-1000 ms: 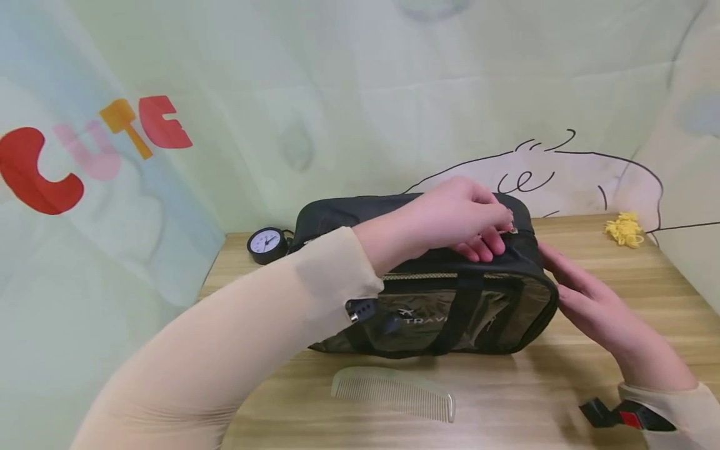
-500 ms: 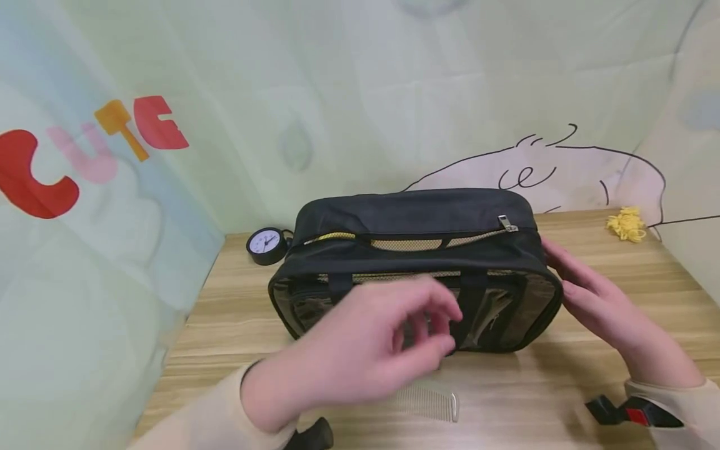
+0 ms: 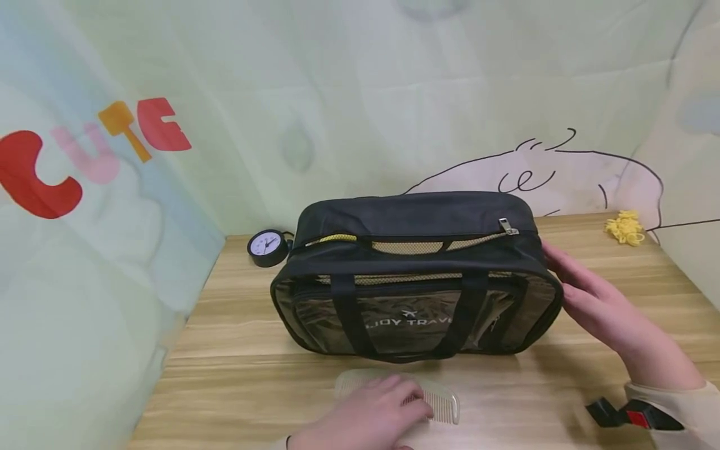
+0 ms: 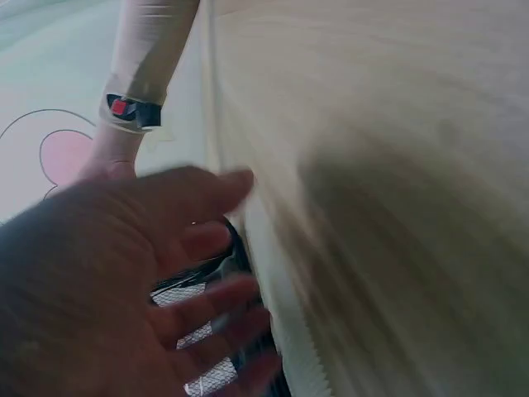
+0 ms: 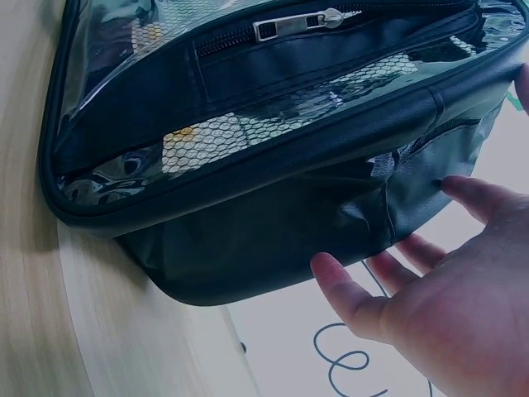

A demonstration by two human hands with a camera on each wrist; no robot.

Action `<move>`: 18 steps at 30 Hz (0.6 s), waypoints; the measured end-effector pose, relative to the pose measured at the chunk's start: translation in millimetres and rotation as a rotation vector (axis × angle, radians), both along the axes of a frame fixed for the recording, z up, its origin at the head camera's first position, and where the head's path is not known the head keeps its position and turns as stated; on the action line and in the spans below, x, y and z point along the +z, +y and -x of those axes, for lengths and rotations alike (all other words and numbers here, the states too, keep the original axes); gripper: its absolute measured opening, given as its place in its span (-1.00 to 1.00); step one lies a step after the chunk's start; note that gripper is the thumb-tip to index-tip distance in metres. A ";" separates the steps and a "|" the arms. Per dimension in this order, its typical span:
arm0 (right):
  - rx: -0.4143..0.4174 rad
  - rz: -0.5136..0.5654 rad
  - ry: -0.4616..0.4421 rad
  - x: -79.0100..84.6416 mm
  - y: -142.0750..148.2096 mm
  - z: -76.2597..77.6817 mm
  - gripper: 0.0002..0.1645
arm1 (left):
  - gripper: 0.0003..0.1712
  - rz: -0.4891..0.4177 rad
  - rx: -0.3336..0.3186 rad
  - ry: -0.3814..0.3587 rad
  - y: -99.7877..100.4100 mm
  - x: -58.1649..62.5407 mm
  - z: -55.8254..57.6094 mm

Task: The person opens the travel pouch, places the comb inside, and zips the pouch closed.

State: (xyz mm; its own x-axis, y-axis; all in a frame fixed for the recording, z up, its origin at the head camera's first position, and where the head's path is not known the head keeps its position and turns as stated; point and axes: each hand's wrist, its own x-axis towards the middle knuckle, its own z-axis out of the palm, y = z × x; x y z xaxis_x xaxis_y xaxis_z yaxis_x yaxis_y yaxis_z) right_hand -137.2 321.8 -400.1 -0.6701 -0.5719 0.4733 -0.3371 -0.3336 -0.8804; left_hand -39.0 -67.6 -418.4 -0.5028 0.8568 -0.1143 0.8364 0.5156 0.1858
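A black travel bag [image 3: 416, 212] with a clear front panel stands upright on the wooden table. Its top opening gapes slightly, showing mesh and a bit of yellow inside; the zipper pull [image 3: 508, 226] lies near the right end. My right hand [image 3: 607, 312] rests against the bag's right end, fingers extended, as the right wrist view [image 5: 463, 281] also shows. In front of the bag lies a pale, translucent comb [image 3: 441, 403]. Over its left and middle part hovers my left hand [image 3: 365, 412], fingers loosely bent; in the left wrist view they grip nothing.
A round black gauge [image 3: 267, 247] with a white dial sits by the bag's left end. Toward the back right lies a yellow bundle of string [image 3: 624, 227]. A printed cloth [image 3: 337, 125] hangs behind the table [image 3: 225, 325].
My left hand has left the zipper pull at the bag's top right and come down and toward me to the comb. The right hand stays at the bag's end.
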 end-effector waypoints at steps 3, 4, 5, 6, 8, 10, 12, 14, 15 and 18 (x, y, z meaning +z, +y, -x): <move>-0.012 -0.004 0.003 -0.3 0.3 -0.4 -0.27 | -0.44 0.059 0.036 0.091 -1.4 -6.8 -2.6; -0.017 -0.006 0.005 -0.3 0.1 -0.3 -0.27 | -0.41 0.084 0.052 0.105 -1.8 -7.6 -2.9; -0.023 -0.011 0.006 0.0 0.0 -0.3 -0.26 | -0.39 0.102 0.067 0.110 -2.2 -8.2 -3.2; -0.027 -0.013 0.006 0.1 -0.1 -0.5 -0.26 | -0.37 0.113 0.080 0.114 -2.6 -8.7 -3.4; -0.027 -0.014 0.007 0.3 -0.2 -0.6 -0.26 | -0.32 0.120 0.102 0.130 -3.3 -9.9 -4.1; -0.027 -0.015 0.005 0.7 -0.7 -0.3 -0.26 | -0.28 0.114 0.131 0.139 -3.7 -10.9 -5.1; -0.031 -0.018 0.001 1.2 -1.2 0.0 -0.26 | -0.25 0.095 0.168 0.149 -3.4 -12.3 -6.3; -0.030 -0.017 -0.003 1.4 -1.6 0.3 -0.26 | -0.26 0.072 0.203 0.164 -2.8 -13.9 -7.3; -0.030 -0.017 -0.003 1.4 -1.6 0.4 -0.26 | -0.27 0.066 0.217 0.173 -2.1 -14.4 -7.6; -0.032 -0.018 -0.003 1.6 -1.6 0.3 -0.26 | -0.31 0.056 0.237 0.196 -0.5 -15.9 -7.8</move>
State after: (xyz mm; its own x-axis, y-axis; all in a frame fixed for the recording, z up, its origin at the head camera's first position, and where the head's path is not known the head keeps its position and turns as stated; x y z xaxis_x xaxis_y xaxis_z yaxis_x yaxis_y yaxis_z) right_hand -137.5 320.1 -398.5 -0.6893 -0.5587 0.4612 -0.3448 -0.3069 -0.8871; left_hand -31.2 -68.1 -434.3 -0.7050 0.7081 -0.0391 0.7087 0.7055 -0.0013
